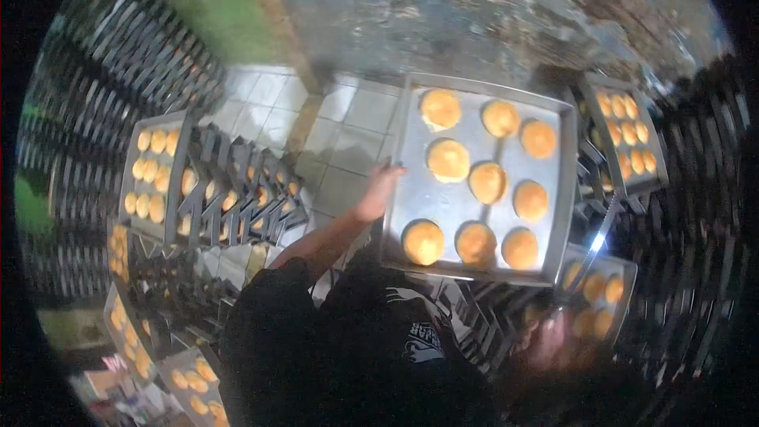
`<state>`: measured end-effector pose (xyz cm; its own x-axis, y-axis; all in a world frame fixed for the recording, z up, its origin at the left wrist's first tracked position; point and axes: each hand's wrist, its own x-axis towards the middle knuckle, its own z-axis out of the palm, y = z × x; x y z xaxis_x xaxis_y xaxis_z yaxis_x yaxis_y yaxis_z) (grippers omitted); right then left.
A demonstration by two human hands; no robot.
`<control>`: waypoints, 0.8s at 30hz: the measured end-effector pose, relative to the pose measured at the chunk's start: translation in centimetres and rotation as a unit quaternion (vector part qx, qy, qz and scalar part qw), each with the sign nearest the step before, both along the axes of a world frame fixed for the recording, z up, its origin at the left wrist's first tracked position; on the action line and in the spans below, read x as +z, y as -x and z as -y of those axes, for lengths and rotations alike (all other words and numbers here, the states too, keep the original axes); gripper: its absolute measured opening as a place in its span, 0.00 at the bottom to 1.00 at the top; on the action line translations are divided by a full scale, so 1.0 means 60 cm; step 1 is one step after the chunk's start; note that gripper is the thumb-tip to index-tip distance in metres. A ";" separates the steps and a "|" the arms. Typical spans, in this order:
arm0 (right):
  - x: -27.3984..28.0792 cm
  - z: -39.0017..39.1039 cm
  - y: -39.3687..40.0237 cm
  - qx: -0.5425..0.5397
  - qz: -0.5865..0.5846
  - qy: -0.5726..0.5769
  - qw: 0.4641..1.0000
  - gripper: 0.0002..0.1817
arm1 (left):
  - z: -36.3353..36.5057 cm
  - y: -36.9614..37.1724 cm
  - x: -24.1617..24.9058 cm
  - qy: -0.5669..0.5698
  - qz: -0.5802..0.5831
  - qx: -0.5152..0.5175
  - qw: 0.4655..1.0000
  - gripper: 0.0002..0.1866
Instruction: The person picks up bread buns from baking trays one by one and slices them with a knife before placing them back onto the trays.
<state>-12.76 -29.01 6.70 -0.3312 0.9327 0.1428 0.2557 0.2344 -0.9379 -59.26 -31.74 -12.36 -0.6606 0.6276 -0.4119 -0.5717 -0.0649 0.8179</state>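
Note:
My left hand (382, 192) is closed on the left rim of a square metal baking tray (431, 213), with the fingers mostly hidden under it. Several round golden buns (488, 182) lie spread over the tray, and a couple on its left look split or uneven at the edge. To the lower right, my right hand (551, 338) is blurred and in shadow, closed round the lower end of a long knife (598, 241). The narrow, shiny blade points up and away, just right of the tray's corner.
Stacked trays of buns stand on the left (150, 178), and another bun tray (631, 133) sits at the right. A further tray (624, 273) lies beneath the knife. More trays (190, 383) are at lower left. Tiled floor (352, 138) and a worn wall (490, 16) lie ahead.

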 end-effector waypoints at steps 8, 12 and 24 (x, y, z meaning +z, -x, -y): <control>-0.024 -0.105 0.366 0.033 -0.073 0.327 0.942 0.17 | 0.113 0.293 -0.116 0.152 0.074 0.174 0.970 0.16; -0.101 -0.165 0.567 0.035 0.026 0.455 0.890 0.14 | 0.131 0.464 -0.336 0.108 0.153 0.238 0.953 0.18; -0.506 -0.274 0.785 0.168 0.437 0.314 0.826 0.22 | 0.115 0.768 -0.911 0.144 0.212 0.280 0.925 0.17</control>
